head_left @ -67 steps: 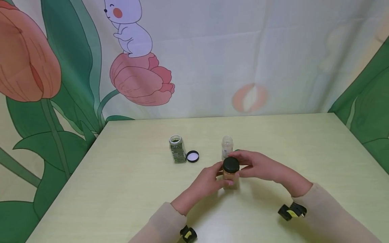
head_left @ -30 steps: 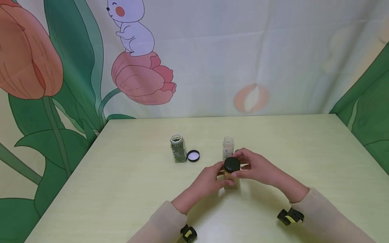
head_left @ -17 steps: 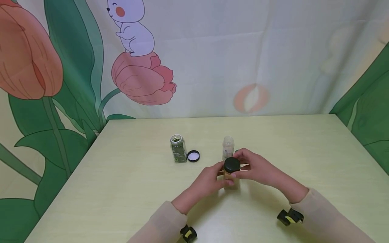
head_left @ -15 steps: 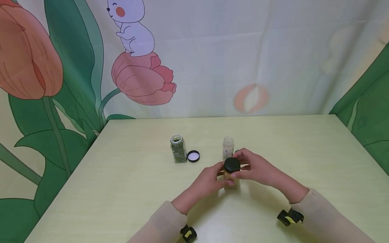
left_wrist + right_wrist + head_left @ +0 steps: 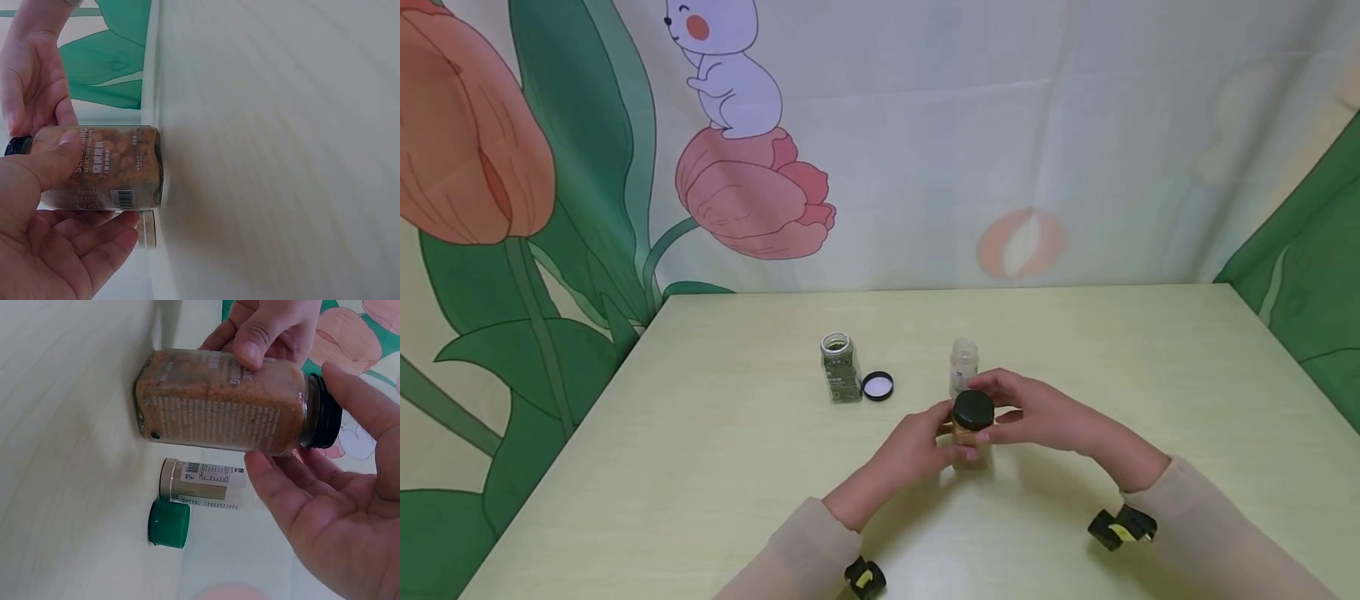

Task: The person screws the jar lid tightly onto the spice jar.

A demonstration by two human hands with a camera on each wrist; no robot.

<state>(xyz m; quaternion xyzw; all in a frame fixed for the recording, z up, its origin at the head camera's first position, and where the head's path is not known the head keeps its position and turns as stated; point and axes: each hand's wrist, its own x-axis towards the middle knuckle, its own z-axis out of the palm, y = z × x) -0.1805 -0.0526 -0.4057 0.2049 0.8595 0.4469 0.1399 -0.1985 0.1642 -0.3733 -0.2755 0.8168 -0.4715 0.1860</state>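
A square glass seasoning jar (image 5: 212, 403) of orange-brown powder stands upright on the table with its black lid (image 5: 973, 410) on. My left hand (image 5: 910, 450) grips the jar's body, thumb across the label and fingers round the far side. The right hand (image 5: 1037, 411) surrounds the top of the jar; its thumb touches the lid's edge and its fingers curve to the opposite side. Behind the jar stands a small clear bottle (image 5: 964, 367) without a cap. A green cap (image 5: 169, 523) lies beside that bottle in the right wrist view and is hidden in the head view.
To the left stands an open glass jar of green dried herbs (image 5: 841, 371), with a black lid (image 5: 877, 386) lying inside-up next to it. The pale table (image 5: 700, 467) ends at a printed curtain (image 5: 910, 167) behind.
The right thumb, over the jar's front half a second ago, has drawn back to the right by the lid. The jar and my left hand have barely moved.
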